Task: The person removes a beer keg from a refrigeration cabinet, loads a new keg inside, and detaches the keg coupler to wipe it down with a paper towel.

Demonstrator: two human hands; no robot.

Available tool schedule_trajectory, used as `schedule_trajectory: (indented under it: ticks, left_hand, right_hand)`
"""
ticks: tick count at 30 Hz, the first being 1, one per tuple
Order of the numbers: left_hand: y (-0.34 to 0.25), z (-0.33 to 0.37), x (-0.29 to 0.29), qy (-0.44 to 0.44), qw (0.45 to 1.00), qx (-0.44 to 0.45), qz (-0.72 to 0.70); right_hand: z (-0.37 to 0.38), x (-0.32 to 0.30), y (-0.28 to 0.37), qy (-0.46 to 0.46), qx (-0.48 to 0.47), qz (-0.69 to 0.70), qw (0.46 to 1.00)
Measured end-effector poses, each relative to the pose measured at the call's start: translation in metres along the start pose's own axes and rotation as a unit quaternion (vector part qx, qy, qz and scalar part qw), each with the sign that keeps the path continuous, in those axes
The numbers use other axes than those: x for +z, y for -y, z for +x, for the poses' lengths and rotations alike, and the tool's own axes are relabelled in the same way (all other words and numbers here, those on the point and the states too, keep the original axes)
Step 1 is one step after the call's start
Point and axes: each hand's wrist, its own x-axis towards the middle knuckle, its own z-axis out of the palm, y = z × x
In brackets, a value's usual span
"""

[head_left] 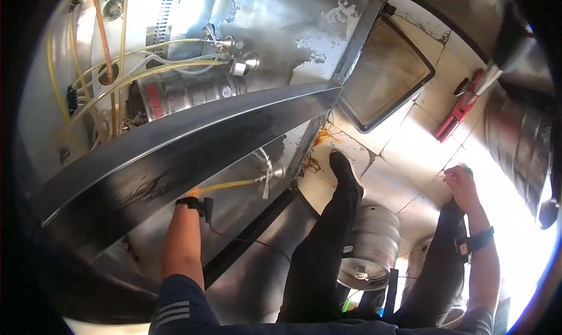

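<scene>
My left hand (192, 193) reaches in under the dark metal crossbar (193, 142); the bar hides its fingers. Beside it runs a yellow hose (228, 185) that ends at a metal tap fitting (269, 174). Whether the hand grips the hose cannot be seen. My right hand (461, 187) is up above my right knee, apart from the other objects. Its fingers are curled closed, and anything inside them is too small or hidden to name.
Behind the bar lies a steel keg (187, 94) with hoses and couplers (239, 66). A black-rimmed tray (386, 71) and a red-handled tool (459, 110) lie on the tiled floor. Another keg (370, 241) stands between my legs, and a large one (518, 142) at right.
</scene>
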Motion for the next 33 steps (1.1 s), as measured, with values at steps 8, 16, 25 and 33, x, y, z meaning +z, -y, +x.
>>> schedule_trajectory:
  ticks: [8,16,25,33]
  left_hand:
    - [-0.034,-0.102,-0.037,0.158,0.919,-0.332,-0.141]
    - [-0.112,-0.183,-0.128,0.467,0.844,-0.25,-0.085]
    - [-0.314,-0.319,-0.292,0.408,0.643,-0.512,-0.397]
    - [-0.396,-0.286,-0.353,0.367,0.463,-0.523,-0.615]
  right_hand:
    - [-0.061,-0.079,0.025,-0.045,-0.007,0.081,0.996]
    - [-0.147,-0.178,0.003,-0.071,-0.023,0.127,0.989]
    - [-0.223,-0.253,0.008,-0.004,-0.038,0.171,0.984]
    - [-0.25,-0.289,0.006,0.1,0.016,0.029,0.994]
